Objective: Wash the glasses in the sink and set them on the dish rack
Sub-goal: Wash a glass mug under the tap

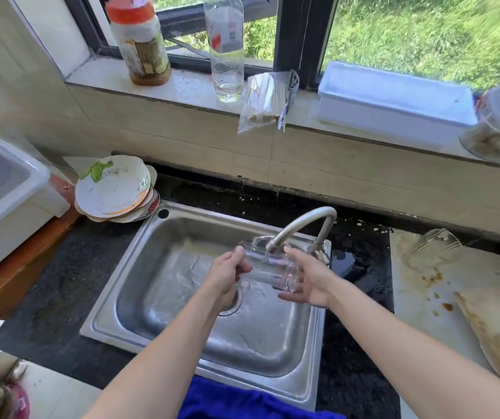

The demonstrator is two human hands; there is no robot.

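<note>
- A clear cylindrical drinking glass [276, 272] lies on its side in the air above the basin of the stainless steel sink [167, 282], directly under the spout of the curved metal faucet [303, 225].
- The left hand [227, 275] grips one end of the glass, fingers curled round it and thumb up on top.
- The right hand [310, 282] holds the other, thick-bottomed end: the thumb lies over the top and the fingers reach underneath, fairly straight.
- A thin stream of water seems to fall from the spout onto the glass; the sink floor around the drain looks wet and rippled.
- A second clear glass [436, 249] lies tilted on a stained white board [418, 297] to the right of the sink, well apart from the hands.
- A stack of dirty white plates [112, 189] with a green scrap on top sits on the dark stone desk [61, 267] at the sink's far left corner.
- On the window sill above stand an orange-lidded jar [139, 40] and a clear plastic bottle [226, 49]; a plastic bag of chopsticks [266, 101] hangs over the sill's edge, and a long white box [394, 98] lies to its right.
- A blue cloth [242, 400] shows at the near edge of the sink.
</note>
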